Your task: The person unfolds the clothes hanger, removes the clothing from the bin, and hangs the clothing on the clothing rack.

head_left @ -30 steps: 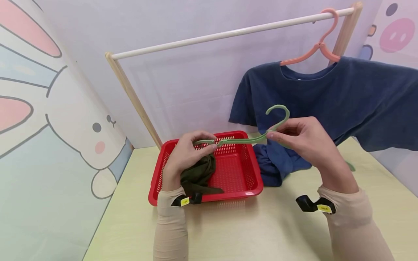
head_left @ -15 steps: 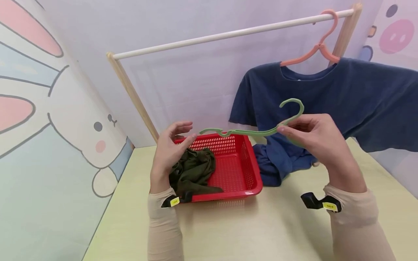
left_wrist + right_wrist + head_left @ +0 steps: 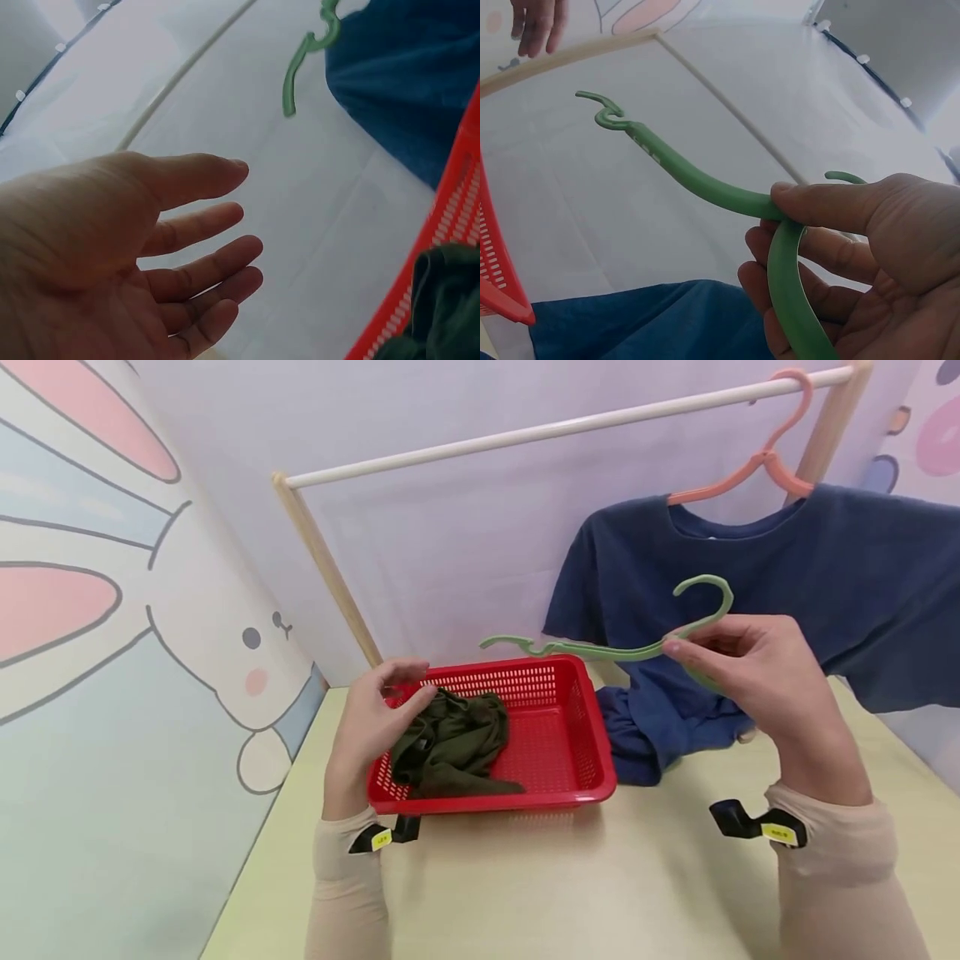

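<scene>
My right hand [image 3: 772, 672] pinches a green clothes hanger [image 3: 600, 652] near the base of its hook, thumb on one side and fingers behind. One arm of the hanger points left over the red basket; the right wrist view shows its other arm [image 3: 791, 292] running down past the palm. My left hand [image 3: 375, 718] is at the basket's left side, its fingers apart and holding nothing. In the left wrist view the hanger's tip [image 3: 289, 94] is well away from the left fingertips. A crumpled dark green garment [image 3: 457, 743] lies in the left part of the red basket [image 3: 600, 789].
Behind stands a clothes rack with a white rail [image 3: 525, 435] and wooden posts [image 3: 330, 568]. On its right end a navy T-shirt [image 3: 750, 568] hangs from a pink hanger [image 3: 780, 468]. Blue cloth [image 3: 645, 735] lies on the table right of the basket.
The left hand has let go of the hanger's arm and moved left and away from it. The right hand has carried the hanger slightly up and right. The head view has shifted a little.
</scene>
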Available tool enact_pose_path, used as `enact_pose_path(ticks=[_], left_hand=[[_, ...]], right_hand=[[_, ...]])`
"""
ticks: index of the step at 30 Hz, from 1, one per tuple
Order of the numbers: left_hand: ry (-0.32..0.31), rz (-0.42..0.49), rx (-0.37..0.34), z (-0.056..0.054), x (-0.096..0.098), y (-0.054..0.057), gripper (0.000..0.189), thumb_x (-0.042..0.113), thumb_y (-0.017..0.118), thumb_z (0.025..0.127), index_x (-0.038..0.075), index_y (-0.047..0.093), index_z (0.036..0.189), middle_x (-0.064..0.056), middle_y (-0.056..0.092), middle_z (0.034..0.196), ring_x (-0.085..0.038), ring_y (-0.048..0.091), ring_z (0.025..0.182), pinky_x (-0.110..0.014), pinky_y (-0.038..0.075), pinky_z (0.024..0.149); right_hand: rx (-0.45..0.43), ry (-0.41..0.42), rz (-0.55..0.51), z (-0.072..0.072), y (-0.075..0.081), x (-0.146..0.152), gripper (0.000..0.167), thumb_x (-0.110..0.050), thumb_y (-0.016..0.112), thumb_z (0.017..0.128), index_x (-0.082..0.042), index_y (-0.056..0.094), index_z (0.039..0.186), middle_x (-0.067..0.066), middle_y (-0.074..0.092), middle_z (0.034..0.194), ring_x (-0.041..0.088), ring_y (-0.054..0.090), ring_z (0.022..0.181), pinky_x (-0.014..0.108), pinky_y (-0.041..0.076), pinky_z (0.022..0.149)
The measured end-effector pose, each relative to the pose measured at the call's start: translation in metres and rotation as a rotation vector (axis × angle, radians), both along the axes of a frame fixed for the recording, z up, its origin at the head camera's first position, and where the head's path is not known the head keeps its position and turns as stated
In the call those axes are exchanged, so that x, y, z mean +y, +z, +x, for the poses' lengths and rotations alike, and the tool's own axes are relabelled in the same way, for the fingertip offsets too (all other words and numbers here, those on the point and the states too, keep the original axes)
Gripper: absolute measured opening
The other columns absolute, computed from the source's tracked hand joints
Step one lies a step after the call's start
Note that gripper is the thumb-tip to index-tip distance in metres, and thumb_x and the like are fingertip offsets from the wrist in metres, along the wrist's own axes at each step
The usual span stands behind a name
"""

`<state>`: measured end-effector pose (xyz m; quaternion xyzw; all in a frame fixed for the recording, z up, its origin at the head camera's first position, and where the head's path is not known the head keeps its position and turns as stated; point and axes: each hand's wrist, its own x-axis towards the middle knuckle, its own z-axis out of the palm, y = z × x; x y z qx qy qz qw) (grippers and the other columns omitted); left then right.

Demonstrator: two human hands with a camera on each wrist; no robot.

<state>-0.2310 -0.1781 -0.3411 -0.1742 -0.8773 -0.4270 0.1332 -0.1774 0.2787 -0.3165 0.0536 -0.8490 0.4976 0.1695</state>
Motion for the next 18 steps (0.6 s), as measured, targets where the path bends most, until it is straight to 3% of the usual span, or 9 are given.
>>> enact_pose_path(ticks=[7,15,18], left_hand=[[0.133,-0.153,-0.039,0.002,-0.021,-0.014,0.031,0.024,0.084,0.102,0.007,0.079,0.127,-0.014,0.079,0.118,-0.037,0.069,0.110,-0.044,0.059,0.089],[0.137,-0.344,-0.209,-0.005,-0.028,-0.021,0.035,0.022,0.091,0.095,0.003,0.081,0.122,-0.015,0.080,0.114,-0.032,0.072,0.103,-0.048,0.064,0.090],[0.164,-0.402,-0.236,-0.005,-0.031,-0.025,0.036,0.021,0.095,0.091,0.004,0.082,0.119,-0.015,0.080,0.113,-0.032,0.071,0.103,-0.049,0.064,0.091]], right_hand=[[-0.025,-0.017,0.015,-0.002,-0.002,0.003,0.036,-0.036,0.085,0.101,-0.014,0.084,0.129,-0.012,0.078,0.094,0.016,0.064,0.091,0.022,0.054,0.070],[-0.031,-0.024,0.008,-0.003,-0.002,0.006,0.036,-0.035,0.085,0.101,-0.013,0.084,0.129,-0.017,0.078,0.096,0.014,0.064,0.092,0.019,0.054,0.072],[-0.034,-0.008,-0.007,-0.004,-0.001,0.004,0.035,-0.033,0.085,0.101,-0.012,0.084,0.129,-0.016,0.079,0.097,0.014,0.065,0.092,0.019,0.054,0.072]])
